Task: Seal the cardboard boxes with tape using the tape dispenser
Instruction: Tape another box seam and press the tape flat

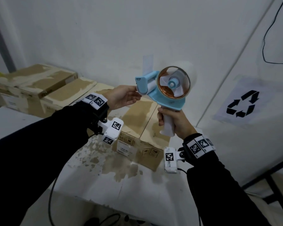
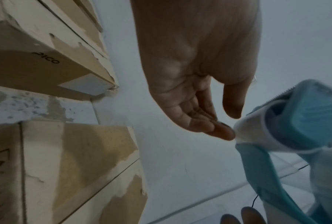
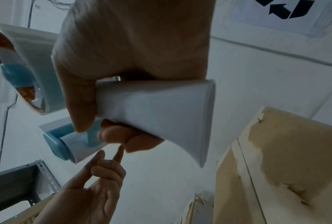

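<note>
1. Tape dispenser (image 1: 166, 88), blue and white, is held up in the air above the cardboard boxes, its white handle (image 3: 155, 109) pointing down and its roller end toward the left.
2. Roll of clear tape (image 1: 189, 74) sits on the dispenser's hub; a short loose strip of tape (image 1: 148, 64) stands up from the roller end.
3. Right hand (image 1: 173, 121) is wrapped around the handle, fingers and thumb curled tight on it.
4. Left hand (image 1: 122, 98) reaches to the roller end with fingers fairly straight; in the left wrist view a fingertip (image 2: 224, 133) touches the white roller guard (image 2: 251, 128). It grips nothing.
5. Nearest cardboard box (image 1: 142, 128) lies on the white table (image 1: 104, 185) directly under the dispenser, its top flaps closed and its surface patchy with torn paper.
6. More cardboard boxes (image 1: 39, 82) are lined up to the left along the wall, one marked "PICO".
7. Recycling-symbol sheet (image 1: 242, 103) is stuck to the wall on the right, and a black cable (image 1: 266, 38) hangs above it.
</note>
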